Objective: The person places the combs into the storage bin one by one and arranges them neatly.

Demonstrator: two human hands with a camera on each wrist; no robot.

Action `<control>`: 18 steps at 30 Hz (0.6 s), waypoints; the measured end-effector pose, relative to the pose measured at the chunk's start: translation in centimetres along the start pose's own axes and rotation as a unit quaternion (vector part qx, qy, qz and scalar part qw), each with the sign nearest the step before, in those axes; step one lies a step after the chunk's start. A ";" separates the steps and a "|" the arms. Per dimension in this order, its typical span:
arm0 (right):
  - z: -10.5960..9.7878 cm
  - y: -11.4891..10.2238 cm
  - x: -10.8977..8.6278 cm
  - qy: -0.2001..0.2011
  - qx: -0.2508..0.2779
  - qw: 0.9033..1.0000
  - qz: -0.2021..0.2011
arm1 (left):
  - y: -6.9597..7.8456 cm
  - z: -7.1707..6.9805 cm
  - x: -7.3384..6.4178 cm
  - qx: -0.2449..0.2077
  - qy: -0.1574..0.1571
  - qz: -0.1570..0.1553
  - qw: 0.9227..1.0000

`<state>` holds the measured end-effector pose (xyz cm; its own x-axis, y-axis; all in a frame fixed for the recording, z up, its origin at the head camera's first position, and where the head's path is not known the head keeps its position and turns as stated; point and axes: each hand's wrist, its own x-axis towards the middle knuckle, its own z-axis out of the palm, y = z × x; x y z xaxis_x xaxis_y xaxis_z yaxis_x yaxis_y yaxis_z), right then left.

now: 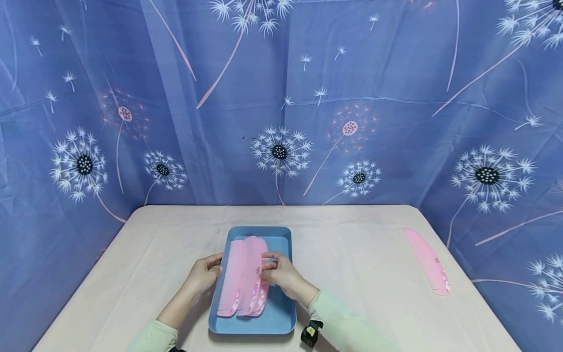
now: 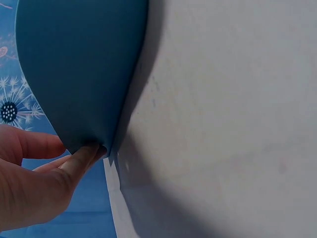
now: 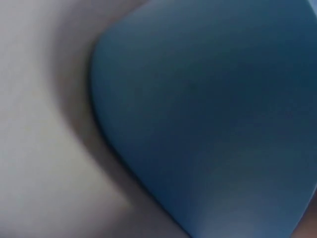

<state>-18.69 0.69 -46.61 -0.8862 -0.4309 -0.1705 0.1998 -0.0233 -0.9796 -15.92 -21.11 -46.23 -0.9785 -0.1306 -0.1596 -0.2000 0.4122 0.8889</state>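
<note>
A blue tray (image 1: 281, 313) lies on the table with several pink combs (image 1: 230, 278) side by side and overlapping in its left and middle part. My left hand (image 1: 204, 275) grips the tray's left side wall, with fingers (image 2: 81, 161) against its outer face in the left wrist view. Over the tray, my right hand (image 1: 283, 276) pinches the right edge of a pink comb (image 1: 249, 274) at the top of the overlap. Its fingertips partly cover that edge. The right wrist view has only the tray's outer wall (image 3: 198, 109), blurred, and hides the grasp.
Another pink comb (image 1: 426, 264) lies apart on the table (image 1: 352, 254) near its right edge. A blue curtain with dandelion prints (image 1: 228, 161) hangs round the back and sides. A black wrist device (image 1: 311, 333) is beside the right sleeve.
</note>
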 end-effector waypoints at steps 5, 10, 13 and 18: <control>0.1 0.2 0.0 -0.002 -0.015 1.000 0.000 | 0.0 0.0 0.0 0.003 -0.001 0.002 1.000; 0.3 0.1 0.1 0.003 -0.028 1.000 -0.005 | -0.1 -0.1 0.0 0.003 -0.001 0.003 1.000; 0.4 0.0 0.1 0.003 -0.034 0.999 -0.007 | -0.1 -0.1 0.0 0.002 -0.003 0.000 1.000; 0.6 0.0 0.2 0.008 -0.046 0.999 -0.009 | 0.1 -0.1 0.0 0.004 -0.004 -0.006 1.000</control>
<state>-18.60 0.11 -46.53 -0.8962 -0.4161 -0.1536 0.1450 0.0525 -0.9880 -15.93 -21.16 -46.08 -0.9766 -0.1272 -0.1736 -0.2115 0.4181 0.8834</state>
